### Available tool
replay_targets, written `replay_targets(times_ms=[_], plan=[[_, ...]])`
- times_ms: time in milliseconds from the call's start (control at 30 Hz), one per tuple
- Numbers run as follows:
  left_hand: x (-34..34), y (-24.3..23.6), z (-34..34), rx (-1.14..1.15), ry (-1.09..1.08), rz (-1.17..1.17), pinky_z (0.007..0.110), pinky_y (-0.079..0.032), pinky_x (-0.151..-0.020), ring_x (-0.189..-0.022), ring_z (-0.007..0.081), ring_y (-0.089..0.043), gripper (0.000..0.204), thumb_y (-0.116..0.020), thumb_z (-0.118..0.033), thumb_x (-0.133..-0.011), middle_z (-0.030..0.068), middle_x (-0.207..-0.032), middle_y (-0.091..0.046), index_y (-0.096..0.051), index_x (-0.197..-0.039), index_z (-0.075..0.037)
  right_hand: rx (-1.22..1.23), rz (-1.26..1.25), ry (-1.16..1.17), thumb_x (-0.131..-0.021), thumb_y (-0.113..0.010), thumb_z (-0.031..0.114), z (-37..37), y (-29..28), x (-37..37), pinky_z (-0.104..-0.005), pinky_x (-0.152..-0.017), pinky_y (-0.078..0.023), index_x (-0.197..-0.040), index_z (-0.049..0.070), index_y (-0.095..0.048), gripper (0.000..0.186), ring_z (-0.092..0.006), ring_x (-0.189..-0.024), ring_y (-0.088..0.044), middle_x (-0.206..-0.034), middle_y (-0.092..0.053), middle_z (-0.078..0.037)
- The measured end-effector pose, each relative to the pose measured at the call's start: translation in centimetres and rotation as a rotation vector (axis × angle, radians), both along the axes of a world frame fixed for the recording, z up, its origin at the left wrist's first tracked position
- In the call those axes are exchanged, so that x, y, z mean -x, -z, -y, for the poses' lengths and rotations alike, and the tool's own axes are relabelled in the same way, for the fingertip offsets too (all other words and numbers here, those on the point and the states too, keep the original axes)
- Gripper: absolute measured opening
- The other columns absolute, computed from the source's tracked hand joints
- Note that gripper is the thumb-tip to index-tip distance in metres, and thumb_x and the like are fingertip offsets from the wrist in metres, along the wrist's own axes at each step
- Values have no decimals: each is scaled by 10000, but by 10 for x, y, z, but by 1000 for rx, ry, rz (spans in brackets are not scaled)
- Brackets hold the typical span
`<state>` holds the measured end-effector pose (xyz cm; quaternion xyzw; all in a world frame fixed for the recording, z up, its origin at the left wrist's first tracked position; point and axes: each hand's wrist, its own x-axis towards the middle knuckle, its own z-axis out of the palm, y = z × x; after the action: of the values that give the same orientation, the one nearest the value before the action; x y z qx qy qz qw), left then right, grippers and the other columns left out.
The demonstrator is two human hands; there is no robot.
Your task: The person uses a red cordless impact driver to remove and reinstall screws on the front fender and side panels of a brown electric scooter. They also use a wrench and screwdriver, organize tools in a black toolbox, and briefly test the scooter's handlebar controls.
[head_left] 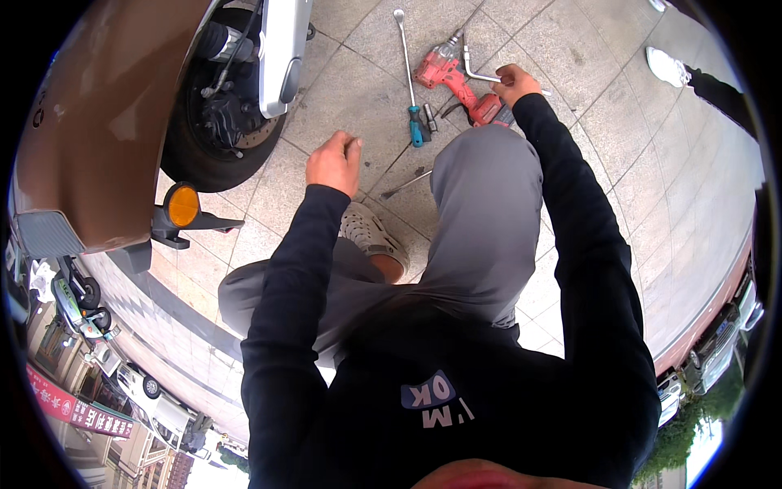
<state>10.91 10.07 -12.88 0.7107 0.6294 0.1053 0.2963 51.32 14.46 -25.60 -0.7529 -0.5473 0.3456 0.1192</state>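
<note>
My right hand is closed around a silver L-shaped socket wrench, whose bent arm lies over the red cordless impact wrench on the paving. Nearer the wheel, my left hand hangs in the air with its fingers curled together; whatever may be inside them is hidden. Between the hands lies a long screwdriver-like tool with a blue-green and black handle. Next to its handle is a small metal socket. Another thin metal tool lies partly hidden by my right knee.
At the left stands a brown scooter with a black tyre, a brake disc and an orange reflector. My shoe rests on the paving. A bystander's white shoe is at the far right. Parked vehicles line the edges.
</note>
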Motion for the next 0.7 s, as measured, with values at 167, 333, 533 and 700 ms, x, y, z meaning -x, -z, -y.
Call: replay_targets(times_ms=[167,333,533,700], plan=[[-33,106,91,325,104,-156,417,-534,-811,-961,305,-648,374,-717,-112,-803,120,-1074,-649,-555,-1141,-98,-155,431,-208,-768,-747,358,35,13,68,-483,-997,-405,-1358,137,-491,680,-332,-1128,-619,-1133,-681,-165],[-84,158,122,458,31,-182,431,-522,-855,-1086,300,-576,254,-607,-228,-879,91,-1142,-585,-581,-1110,-125,103,372,-247,-787,-714,298,11,38,76,-447,-935,-444,-1207,78,-530,508,-351,-948,-681,-980,-712,-177],[-73,216,140,85,255,-318,425,-525,-839,-1066,296,-583,176,-502,-238,-924,86,-1129,-600,-590,-1036,-136,94,384,-273,-794,-698,284,-6,-17,30,-424,-967,-415,-1153,101,-603,414,-317,-984,-680,-988,-719,-156],[-66,188,129,364,253,-385,459,-546,-772,-898,321,-679,183,-494,-191,-917,109,-976,-689,-560,-1081,-142,130,508,-229,-783,-735,317,-37,10,-63,-443,-1037,-362,-1227,162,-606,488,-297,-1059,-664,-1084,-720,-103]])
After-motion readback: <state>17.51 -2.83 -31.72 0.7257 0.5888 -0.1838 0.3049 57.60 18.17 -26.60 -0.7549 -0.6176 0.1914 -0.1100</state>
